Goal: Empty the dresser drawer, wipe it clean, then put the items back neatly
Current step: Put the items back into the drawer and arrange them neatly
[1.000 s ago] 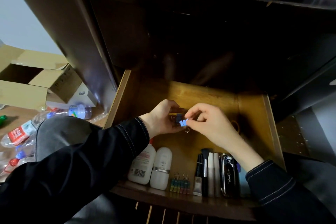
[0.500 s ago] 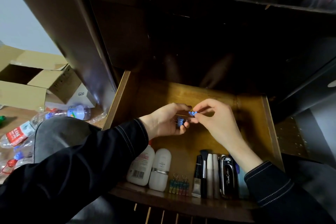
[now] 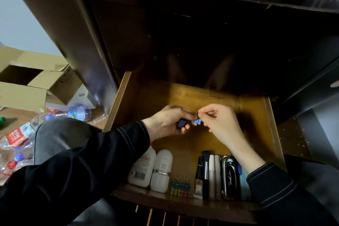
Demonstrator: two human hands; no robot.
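- Two hands meet mid-frame: right hand (image 3: pixel 218 122) pinches a light clip (image 3: pixel 196 121) between fingertips; left hand (image 3: pixel 165 123) curls round a dark clip (image 3: pixel 181 125) just beside it.
- Both hover above the open drawer (image 3: pixel 256 115).
- Bottles (image 3: pixel 161 168) and brushes (image 3: pixel 205 170) line its lower edge.

Open wooden drawer (image 3: pixel 253 121): two white bottles (image 3: pixel 161 169) lying flat at its front-left, my blue binder clips (image 3: pixel 196 121) held above its middle.
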